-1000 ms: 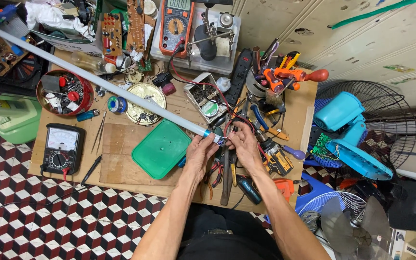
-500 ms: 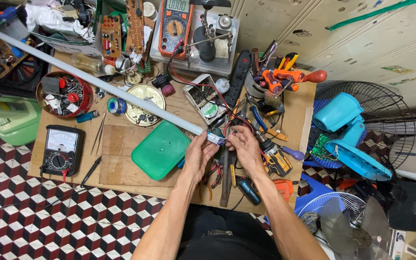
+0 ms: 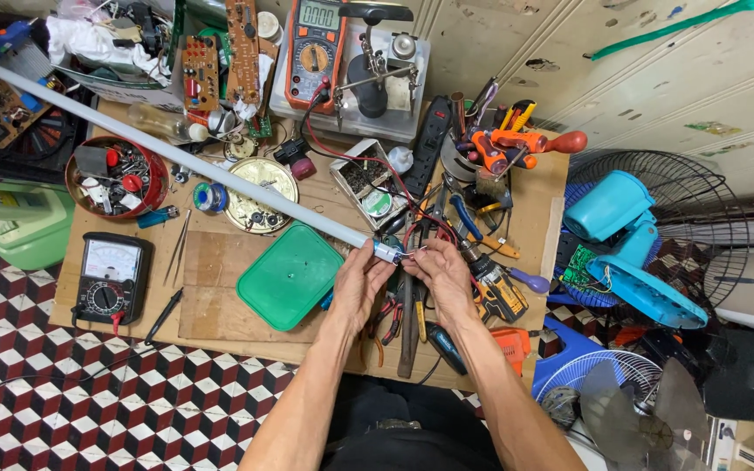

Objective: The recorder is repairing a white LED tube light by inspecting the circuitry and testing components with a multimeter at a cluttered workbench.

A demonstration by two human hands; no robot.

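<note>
Still, little has shifted over the last second: the long, matte white tube lamp lies diagonally across the cluttered wooden bench as before, its capped end now drawn slightly closer to the body, so work on that end appears ongoing. Left hand at 7 o'clock of the cap, fingers curled pinching the tube end; right hand at 4 o'clock, fingertips pressed on thin wires; glossy green plastic lid lies at 8 o'clock.
</note>
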